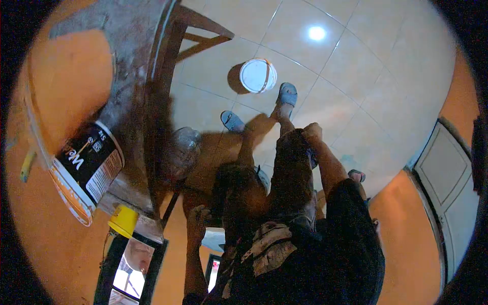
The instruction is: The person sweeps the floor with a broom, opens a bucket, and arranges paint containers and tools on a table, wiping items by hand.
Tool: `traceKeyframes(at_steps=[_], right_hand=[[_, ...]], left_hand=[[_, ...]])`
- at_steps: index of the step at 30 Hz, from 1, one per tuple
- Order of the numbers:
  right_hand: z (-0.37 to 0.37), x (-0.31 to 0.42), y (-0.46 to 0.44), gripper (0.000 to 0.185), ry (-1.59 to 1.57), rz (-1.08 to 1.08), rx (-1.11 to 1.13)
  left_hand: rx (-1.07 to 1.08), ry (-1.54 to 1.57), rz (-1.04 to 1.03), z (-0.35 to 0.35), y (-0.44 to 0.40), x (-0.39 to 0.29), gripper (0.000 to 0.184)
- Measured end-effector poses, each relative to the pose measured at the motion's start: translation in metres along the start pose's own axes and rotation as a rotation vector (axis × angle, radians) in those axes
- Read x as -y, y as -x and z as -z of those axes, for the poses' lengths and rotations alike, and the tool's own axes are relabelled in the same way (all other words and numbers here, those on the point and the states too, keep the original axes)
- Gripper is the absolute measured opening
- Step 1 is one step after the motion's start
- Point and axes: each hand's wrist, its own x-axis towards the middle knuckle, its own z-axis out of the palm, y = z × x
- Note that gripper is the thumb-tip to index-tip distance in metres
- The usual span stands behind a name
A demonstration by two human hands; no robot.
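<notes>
In the head view, a person sits beside the table, with the left hand on the side near it and the right hand on the side well away from it. The right hand rests on the raised knee of the dark trousers, probably just to take the weight of the arm; its fingers look folded together, with no tool showing in them. The left hand hangs low near the table, in shadow, perhaps simply let down beside the seat; I cannot tell whether its fingers are apart or together, or whether they hold anything. So the trousers, the one thing plainly touched, lie on the floor side of the table, and a clear, shiny bundle sits close by the table's edge, near the left hand but apart from it

On the table are the black tub, its rim smeared orange, and a yellow cup just beside it, a grouping that likely keeps both within reach of a seated person. Out from the table, on the tiled floor, stands a white bucket with an orange streak, set ahead of the grey sandals, perhaps so that it stays clear of the legs
</notes>
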Motion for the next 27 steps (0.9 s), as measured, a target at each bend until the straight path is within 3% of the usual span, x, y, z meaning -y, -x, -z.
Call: traceKeyframes(at_steps=[2, 4, 5, 8, 10, 12, 14, 17, 19, 20, 21, 23, 24, 25, 26, 27], right_hand=[[-0.003, -0.003, -0.010, 0.034, 0.109, 0.085, -0.015], [-0.008, -0.005, -0.020, 0.022, 0.232, 0.301, -0.040], [-0.014, -0.001, -0.025, 0.026, -0.082, 0.146, -0.072], [-0.022, 0.019, -0.064, 0.032, 0.039, 0.409, -0.235], [-0.031, 0.045, -0.101, 0.039, -0.165, 0.562, -0.385], [-0.023, 0.089, -0.119, 0.043, -0.435, 0.503, -0.247], [-0.016, 0.135, -0.146, 0.060, -0.308, 0.373, -0.060], [-0.062, 0.174, -0.183, 0.056, -0.547, 0.298, -0.125], [-0.068, 0.179, -0.186, 0.058, -0.536, 0.460, 0.125], [-0.059, 0.180, -0.179, 0.058, -0.161, 0.882, -0.043], [-0.048, 0.182, -0.169, 0.062, 0.184, 1.241, -0.386], [-0.030, 0.216, -0.137, 0.074, 0.309, 0.760, 0.043], [-0.029, 0.222, -0.130, 0.073, 0.339, 0.795, 0.013], [-0.037, 0.226, -0.131, 0.072, 0.134, 0.747, 0.105], [-0.043, 0.229, -0.132, 0.071, -0.395, 0.522, 0.350], [-0.048, 0.232, -0.130, 0.070, -1.017, 0.214, 0.525]], left_hand=[[0.006, -0.237, -0.095, 0.002, -0.004, 0.015, 0.031], [-0.005, -0.123, 0.003, -0.002, -0.004, 0.022, 0.031], [-0.014, -0.063, 0.055, -0.004, -0.005, 0.021, 0.031], [-0.027, 0.021, 0.229, -0.021, 0.004, -0.028, 0.031], [-0.047, 0.062, 0.269, -0.027, 0.006, -0.029, 0.030], [-0.053, 0.091, 0.277, -0.033, 0.013, -0.020, 0.030], [-0.049, 0.104, 0.242, -0.039, 0.020, -0.004, 0.033], [-0.087, 0.307, 0.369, -0.049, 0.030, 0.009, 0.036], [-0.082, 0.329, 0.387, -0.055, 0.036, 0.020, 0.038], [-0.081, 0.346, 0.387, -0.057, 0.038, 0.028, 0.039], [-0.088, 0.293, 0.340, -0.059, 0.043, 0.038, 0.037], [-0.111, 0.256, 0.345, -0.062, 0.048, 0.036, 0.035], [-0.134, 0.244, 0.338, -0.065, 0.047, 0.038, 0.035], [-0.149, 0.298, 0.415, -0.067, 0.049, 0.068, 0.041], [-0.239, 0.203, 0.369, -0.073, 0.050, 0.061, 0.029], [-0.277, 0.047, 0.119, -0.079, 0.052, 0.094, 0.028]])
